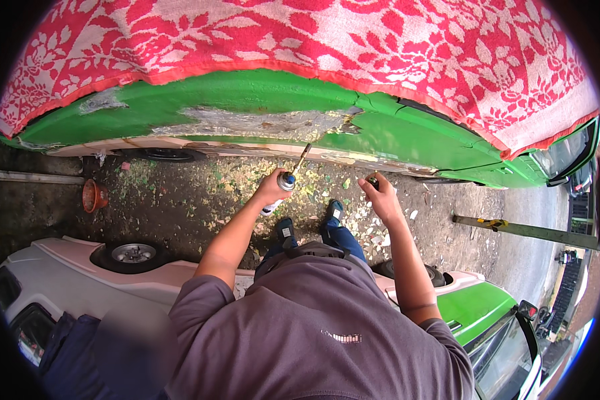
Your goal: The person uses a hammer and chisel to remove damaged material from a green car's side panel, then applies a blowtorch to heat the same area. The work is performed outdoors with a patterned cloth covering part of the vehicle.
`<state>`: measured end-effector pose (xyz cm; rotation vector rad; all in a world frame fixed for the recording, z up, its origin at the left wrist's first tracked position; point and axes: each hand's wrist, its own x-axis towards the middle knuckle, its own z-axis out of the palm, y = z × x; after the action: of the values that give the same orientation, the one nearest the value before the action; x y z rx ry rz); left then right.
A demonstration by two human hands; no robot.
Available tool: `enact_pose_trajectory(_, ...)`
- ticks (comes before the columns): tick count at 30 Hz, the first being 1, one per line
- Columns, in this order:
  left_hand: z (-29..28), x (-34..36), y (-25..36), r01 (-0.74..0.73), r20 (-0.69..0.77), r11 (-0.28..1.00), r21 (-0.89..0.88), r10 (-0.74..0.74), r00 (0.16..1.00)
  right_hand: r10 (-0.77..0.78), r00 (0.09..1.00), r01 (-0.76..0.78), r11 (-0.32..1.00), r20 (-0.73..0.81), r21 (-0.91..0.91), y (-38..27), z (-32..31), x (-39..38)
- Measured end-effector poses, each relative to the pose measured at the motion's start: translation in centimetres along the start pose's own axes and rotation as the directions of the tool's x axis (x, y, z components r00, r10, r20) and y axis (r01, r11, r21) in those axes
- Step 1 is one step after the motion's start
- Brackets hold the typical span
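Note:
My left hand (271,189) grips a small gas torch canister (285,182). Its thin brass nozzle (302,159) points up at a bare, stripped patch (260,123) on a green car body panel (247,93). My right hand (382,198) is raised beside it, closed around a small dark object (373,179) that I cannot make out. It hovers just below the panel's lower edge, a short way right of the torch. My feet in dark shoes (333,212) stand on the ground below both hands.
A red and white floral blanket (353,40) covers the top of the green car. Paint flakes litter the dirt ground (193,193). An orange pot (93,195) sits at left, a metal bar (527,230) lies at right, and a white and green car (133,267) stands behind me.

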<state>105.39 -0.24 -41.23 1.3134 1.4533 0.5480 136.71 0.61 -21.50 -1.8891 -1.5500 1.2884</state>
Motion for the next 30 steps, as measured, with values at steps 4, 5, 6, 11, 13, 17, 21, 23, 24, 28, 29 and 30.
enact_pose_trajectory(4, 0.4, 0.3, -0.2, -0.012, -0.016, 1.0, 0.018, 0.012, 1.0, 0.004, 1.0, -0.004, 1.0, 0.002, 0.005, 0.4, 0.0, -0.1)
enact_pose_trajectory(5, 0.3, 0.3, -0.2, 0.006, -0.01, 1.0, 0.008, -0.006, 1.0, 0.006, 1.0, -0.006, 1.0, 0.001, 0.008, 0.5, 0.0, -0.1)
enact_pose_trajectory(6, 0.2, 0.3, -0.2, 0.024, -0.005, 1.0, -0.001, -0.024, 1.0, 0.008, 1.0, -0.008, 1.0, 0.0, 0.011, 0.5, 0.0, -0.2)
enact_pose_trajectory(11, 0.2, 0.4, 0.2, 0.012, 0.005, 1.0, -0.013, -0.012, 1.0, 0.007, 1.0, -0.006, 1.0, -0.009, 0.014, 0.8, 0.0, -0.3)
enact_pose_trajectory(13, 0.3, 0.4, 0.3, 0.015, -0.005, 1.0, -0.01, -0.015, 1.0, 0.013, 1.0, -0.013, 1.0, -0.012, 0.013, 0.6, 0.0, -0.4)
enact_pose_trajectory(17, 0.2, 0.1, 0.7, 0.0, -0.035, 1.0, -0.006, 0.0, 0.999, 0.015, 1.0, -0.015, 1.0, -0.017, 0.012, 0.9, 0.0, -0.5)
enact_pose_trajectory(21, -0.2, -0.9, 1.9, -0.075, -0.067, 0.997, 0.004, 0.075, 0.995, 0.021, 1.0, -0.022, 1.0, -0.023, -0.001, 0.3, -0.2, -0.8)
enact_pose_trajectory(23, -0.5, -1.4, 2.6, -0.074, -0.066, 0.997, 0.002, 0.074, 0.995, 0.022, 0.999, -0.022, 1.0, -0.023, 0.001, 0.4, -0.1, -0.7)
enact_pose_trajectory(24, -0.5, -1.5, 2.8, -0.074, -0.066, 0.997, 0.0, 0.074, 0.995, 0.022, 1.0, -0.022, 1.0, -0.022, 0.002, 0.5, 0.0, -0.7)
enact_pose_trajectory(28, -0.7, -1.4, 2.1, -0.091, -0.067, 0.996, -0.018, 0.09, 0.994, 0.017, 1.0, -0.017, 1.0, -0.001, 0.017, 0.6, 0.2, -0.5)
enact_pose_trajectory(29, -0.7, -1.4, 2.2, -0.097, -0.066, 0.995, -0.026, 0.095, 0.993, 0.018, 1.0, -0.017, 1.0, -0.002, 0.025, 0.6, 0.3, -0.5)
enact_pose_trajectory(30, -0.8, -1.5, 2.4, -0.103, -0.065, 0.994, -0.034, 0.101, 0.993, 0.018, 1.0, -0.018, 0.999, -0.004, 0.032, 0.6, 0.3, -0.6)
